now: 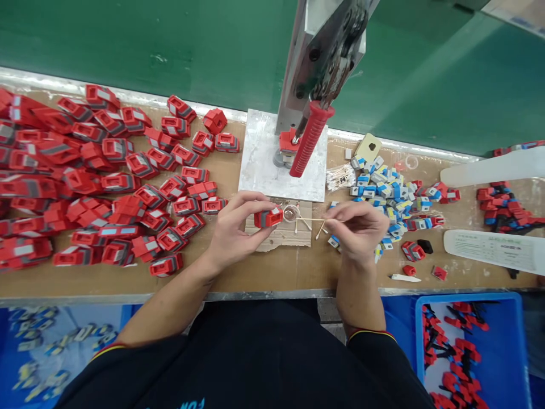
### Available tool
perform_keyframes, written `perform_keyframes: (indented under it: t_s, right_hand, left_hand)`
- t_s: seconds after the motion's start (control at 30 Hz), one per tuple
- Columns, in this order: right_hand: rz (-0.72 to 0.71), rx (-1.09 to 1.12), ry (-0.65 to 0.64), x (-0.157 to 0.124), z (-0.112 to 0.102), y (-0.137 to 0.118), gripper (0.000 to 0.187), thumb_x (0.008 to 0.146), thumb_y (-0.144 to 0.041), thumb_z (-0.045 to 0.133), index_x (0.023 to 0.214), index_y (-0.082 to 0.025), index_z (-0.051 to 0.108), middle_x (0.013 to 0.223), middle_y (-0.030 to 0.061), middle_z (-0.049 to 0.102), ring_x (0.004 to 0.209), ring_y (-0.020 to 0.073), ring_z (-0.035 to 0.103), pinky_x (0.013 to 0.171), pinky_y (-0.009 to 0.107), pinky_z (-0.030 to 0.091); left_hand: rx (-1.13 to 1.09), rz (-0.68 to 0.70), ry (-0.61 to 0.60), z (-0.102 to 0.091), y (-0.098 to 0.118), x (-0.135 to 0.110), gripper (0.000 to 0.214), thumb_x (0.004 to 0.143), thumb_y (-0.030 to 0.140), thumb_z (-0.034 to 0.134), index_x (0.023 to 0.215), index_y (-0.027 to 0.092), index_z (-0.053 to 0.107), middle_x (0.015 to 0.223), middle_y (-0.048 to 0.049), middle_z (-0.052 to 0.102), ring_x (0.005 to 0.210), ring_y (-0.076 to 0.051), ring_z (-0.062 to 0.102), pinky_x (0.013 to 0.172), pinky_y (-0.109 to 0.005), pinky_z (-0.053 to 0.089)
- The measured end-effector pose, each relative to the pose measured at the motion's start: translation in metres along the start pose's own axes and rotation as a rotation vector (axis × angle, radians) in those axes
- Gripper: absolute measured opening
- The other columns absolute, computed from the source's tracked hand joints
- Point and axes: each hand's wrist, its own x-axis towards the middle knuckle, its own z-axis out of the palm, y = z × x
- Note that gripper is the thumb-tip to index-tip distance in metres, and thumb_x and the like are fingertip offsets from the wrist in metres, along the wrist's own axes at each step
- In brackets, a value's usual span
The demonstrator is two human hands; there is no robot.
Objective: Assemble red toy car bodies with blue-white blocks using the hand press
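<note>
Glossy green panel (191,51) behind brown worktop (264,275); pale light streak (430,65) at right.

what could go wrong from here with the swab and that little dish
The left hand holds a red plastic part close beside the clear round dish, so a nudge might tip or shift the dish on its cardboard.

The right hand holds a cotton swab with loose swabs nearby; it could knock them or pick up the wrong one.
</note>
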Motion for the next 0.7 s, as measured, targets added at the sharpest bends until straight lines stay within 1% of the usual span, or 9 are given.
perform_keyframes:
  t_s: [0.07, 0.23, 0.33, 0.4, 0.47, 0.53, 0.57, 0.6, 0.7]
  right_hand:
    - [-0.016, -0.046, -0.013, 0.004, -0.010, 0.000, 0.032, 0.088, -0.041, 0.089, 0.070, -0.026, 0.068, 0.064, 0.0007, 0.076, 0.056, 0.0176, 0.071, 0.051, 0.030, 0.056]
    - [-0.017, -0.281, -0.519, 0.007, -0.005, 0.011, 0.015, 0.097, -0.025, 0.077, 0.082, -0.027, 0.074, 0.081, 0.0027, 0.082, 0.073, 0.0187, 0.074, 0.067, 0.033, 0.058]
    - [-0.025, -0.322, -0.659, 0.008, -0.004, 0.019, 0.008, 0.099, -0.034, 0.076, 0.094, -0.028, 0.077, 0.092, 0.0051, 0.083, 0.087, 0.0220, 0.074, 0.078, 0.037, 0.060]
    - [-0.010, -0.269, -0.607, 0.012, -0.022, 0.019, 0.024, 0.095, -0.049, 0.081, 0.106, -0.028, 0.077, 0.100, 0.0054, 0.082, 0.084, 0.0213, 0.072, 0.074, 0.036, 0.059]
    - [-0.017, -0.280, -0.357, 0.018, -0.054, 0.013, 0.033, 0.093, -0.057, 0.080, 0.110, -0.029, 0.076, 0.101, 0.0041, 0.080, 0.078, 0.0192, 0.068, 0.068, 0.034, 0.056]
    - [-0.025, -0.435, -0.119, 0.021, -0.085, 0.003, 0.023, 0.096, -0.050, 0.077, 0.105, -0.029, 0.075, 0.098, 0.0030, 0.077, 0.077, 0.0186, 0.065, 0.070, 0.035, 0.054]
    - [-0.018, -0.550, -0.092, 0.022, -0.097, -0.001, 0.017, 0.097, -0.044, 0.076, 0.102, -0.028, 0.075, 0.097, 0.0032, 0.077, 0.080, 0.0197, 0.065, 0.074, 0.036, 0.054]
    - [0.004, -0.672, -0.145, 0.022, -0.103, -0.004, 0.012, 0.097, -0.039, 0.076, 0.100, -0.027, 0.075, 0.096, 0.0041, 0.077, 0.084, 0.0214, 0.066, 0.078, 0.037, 0.054]
    - [0.115, -0.968, -0.528, 0.020, -0.094, 0.000, 0.013, 0.094, -0.030, 0.077, 0.106, -0.024, 0.076, 0.102, 0.0099, 0.079, 0.099, 0.0292, 0.069, 0.089, 0.043, 0.055]
  left_hand:
    - [-0.037, -0.028, -0.001, 0.000, 0.000, 0.000, 0.023, 0.090, 0.023, 0.082, 0.112, 0.025, 0.078, 0.113, -0.0076, 0.076, 0.105, -0.022, 0.075, 0.095, -0.040, 0.065]
    - [-0.137, -0.032, 0.018, 0.001, -0.005, 0.001, 0.022, 0.092, 0.025, 0.083, 0.113, 0.024, 0.077, 0.115, -0.0094, 0.076, 0.108, -0.022, 0.075, 0.094, -0.038, 0.065]
    - [-0.199, -0.041, 0.052, 0.000, -0.008, 0.003, 0.026, 0.089, 0.032, 0.088, 0.112, 0.025, 0.078, 0.109, -0.0070, 0.076, 0.103, -0.021, 0.076, 0.091, -0.035, 0.066]
    - [-0.248, -0.080, 0.080, -0.003, -0.010, 0.004, 0.031, 0.086, 0.035, 0.092, 0.113, 0.027, 0.080, 0.104, -0.0052, 0.076, 0.097, -0.020, 0.076, 0.086, -0.032, 0.065]
    - [-0.344, -0.151, 0.103, -0.006, -0.011, 0.006, 0.035, 0.084, 0.038, 0.095, 0.116, 0.030, 0.082, 0.102, -0.0036, 0.076, 0.091, -0.018, 0.076, 0.080, -0.029, 0.065]
    - [-0.494, -0.234, 0.126, -0.008, -0.010, 0.007, 0.036, 0.083, 0.041, 0.095, 0.116, 0.033, 0.083, 0.102, -0.0020, 0.078, 0.086, -0.018, 0.078, 0.077, -0.030, 0.067]
    - [-0.568, -0.272, 0.134, -0.009, -0.009, 0.008, 0.036, 0.083, 0.042, 0.096, 0.115, 0.034, 0.083, 0.101, -0.0011, 0.079, 0.084, -0.019, 0.079, 0.075, -0.032, 0.068]
    - [-0.631, -0.304, 0.137, -0.010, -0.008, 0.008, 0.035, 0.082, 0.042, 0.096, 0.114, 0.035, 0.083, 0.099, -0.0005, 0.080, 0.083, -0.020, 0.081, 0.074, -0.033, 0.069]
    - [-0.726, -0.351, 0.114, -0.010, -0.005, 0.008, 0.034, 0.082, 0.038, 0.096, 0.113, 0.035, 0.083, 0.094, 0.0007, 0.082, 0.079, -0.021, 0.082, 0.072, -0.034, 0.070]
